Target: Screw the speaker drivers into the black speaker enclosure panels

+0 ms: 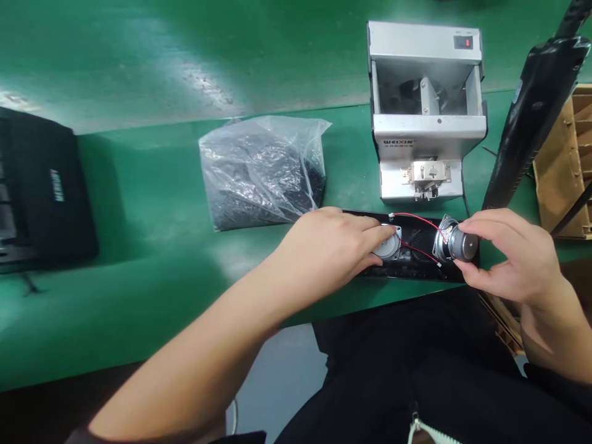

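A long black plastic housing lies along the table's front edge. Toward its right end is a round speaker with a dark magnet and a metal frame; my right hand pinches it by the magnet between thumb and fingers. Farther left, my left hand curls its fingers around a second speaker, covering part of it and the housing's left end. Thin red leads with small white connectors run loose between the two speakers.
Behind the housing stands a silver screw feeder. A clear plastic bag of black parts lies left of it. An electric screwdriver hangs at the right, near cardboard boxes. At far left is a black device.
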Demonstrator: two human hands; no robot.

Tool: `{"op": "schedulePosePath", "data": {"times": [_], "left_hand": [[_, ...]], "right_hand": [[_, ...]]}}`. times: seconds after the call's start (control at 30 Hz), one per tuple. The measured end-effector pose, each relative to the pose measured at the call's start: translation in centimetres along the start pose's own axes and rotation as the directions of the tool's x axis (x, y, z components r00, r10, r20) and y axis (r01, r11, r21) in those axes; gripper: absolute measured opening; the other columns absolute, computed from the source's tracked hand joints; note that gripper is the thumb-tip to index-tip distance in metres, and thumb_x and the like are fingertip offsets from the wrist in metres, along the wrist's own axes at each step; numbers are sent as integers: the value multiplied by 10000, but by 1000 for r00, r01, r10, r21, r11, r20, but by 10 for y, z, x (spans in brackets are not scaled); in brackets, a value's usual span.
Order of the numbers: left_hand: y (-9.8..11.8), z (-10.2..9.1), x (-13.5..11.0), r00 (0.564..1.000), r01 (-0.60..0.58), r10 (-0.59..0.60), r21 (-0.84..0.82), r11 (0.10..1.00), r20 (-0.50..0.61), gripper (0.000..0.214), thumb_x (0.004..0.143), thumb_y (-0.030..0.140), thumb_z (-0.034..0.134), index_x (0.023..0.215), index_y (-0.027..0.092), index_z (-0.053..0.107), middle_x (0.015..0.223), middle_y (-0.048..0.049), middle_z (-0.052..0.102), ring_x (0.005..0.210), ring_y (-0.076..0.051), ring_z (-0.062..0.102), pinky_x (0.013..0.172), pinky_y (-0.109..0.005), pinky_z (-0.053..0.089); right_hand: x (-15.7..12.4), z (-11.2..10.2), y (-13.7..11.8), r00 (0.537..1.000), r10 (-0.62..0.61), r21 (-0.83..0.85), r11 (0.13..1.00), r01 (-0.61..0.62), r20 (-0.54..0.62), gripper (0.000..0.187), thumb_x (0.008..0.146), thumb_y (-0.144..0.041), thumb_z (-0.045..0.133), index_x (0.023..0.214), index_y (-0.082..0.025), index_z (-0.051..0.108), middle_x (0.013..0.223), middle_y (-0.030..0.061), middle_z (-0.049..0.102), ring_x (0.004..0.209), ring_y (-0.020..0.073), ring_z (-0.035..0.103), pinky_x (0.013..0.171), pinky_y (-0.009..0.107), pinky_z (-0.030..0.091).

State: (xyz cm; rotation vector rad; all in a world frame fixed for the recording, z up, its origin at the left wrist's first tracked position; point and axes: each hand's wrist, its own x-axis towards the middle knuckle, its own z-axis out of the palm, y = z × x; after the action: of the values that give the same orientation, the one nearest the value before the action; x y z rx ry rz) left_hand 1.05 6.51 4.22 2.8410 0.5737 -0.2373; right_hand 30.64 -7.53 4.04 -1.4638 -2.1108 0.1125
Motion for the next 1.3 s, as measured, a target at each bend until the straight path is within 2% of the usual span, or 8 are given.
{"op": "schedulePosePath", "data": {"times": [0.23,0.37,0.6,0.77,1.0,1.07,1.2,1.3], "left_hand": [[6,-5,7,998,16,-17,20,1000,61,370,981,368,865,1314,225,787,1196,-95,869,972,-315,837,816,-402,590],[10,-5,6,999,5,-7,34,999,42,307,988,268,820,1288,213,793,1206,-117,860,963,-303,840,772,-380,606],[6,0,-2,1000,-11,12,31,999,-12,418,1036,297,742,1442,198,752,1294,-129,851,1035,-321,850,751,-378,646],[5,3,-4,1000,-2,1,-14,1000,-29,411,1039,277,710,1442,213,761,1271,-119,855,1031,-315,850,769,-377,655],[9,-10,3,993,46,-50,33,998,108,452,1011,292,787,1457,224,754,1301,-114,844,1034,-327,841,764,-383,646],[10,-17,-1,995,29,-33,45,999,94,436,1017,299,784,1448,240,758,1309,-109,835,1030,-310,835,738,-359,625],[25,-27,-2,999,49,-46,99,994,-27,213,1086,258,651,1202,247,829,951,-66,810,765,-239,770,567,-310,489],[45,-27,17,999,17,-22,105,994,44,204,982,66,646,973,185,812,762,-62,756,679,-237,752,535,-316,458]], "right_hand": [[0,5,0,999,24,2,1000,-24,-43,376,870,-223,815,1231,-216,711,1096,99,831,927,239,816,734,335,701],[-2,7,0,997,26,18,1000,-25,-71,382,869,-235,801,1239,-226,707,1103,93,828,913,235,810,736,346,703],[-3,9,2,996,47,50,998,-43,-78,375,874,-232,794,1240,-233,716,1104,83,829,915,233,804,743,353,701],[-3,9,2,996,61,68,996,-56,-72,382,871,-227,797,1244,-231,718,1114,79,831,913,228,804,744,349,702],[-1,8,2,995,67,86,994,-60,-73,374,867,-205,798,1233,-232,723,1103,81,829,920,231,810,742,338,702],[-2,9,3,994,75,97,993,-67,-81,380,866,-206,802,1236,-237,723,1100,77,831,926,234,812,741,343,704],[-3,12,4,989,107,140,986,-91,-107,397,855,-258,823,1241,-242,728,1095,75,832,893,238,801,748,374,712],[-4,13,4,979,146,177,977,-120,-141,411,854,-302,827,1250,-251,729,1055,72,821,822,234,775,675,378,696]]}}
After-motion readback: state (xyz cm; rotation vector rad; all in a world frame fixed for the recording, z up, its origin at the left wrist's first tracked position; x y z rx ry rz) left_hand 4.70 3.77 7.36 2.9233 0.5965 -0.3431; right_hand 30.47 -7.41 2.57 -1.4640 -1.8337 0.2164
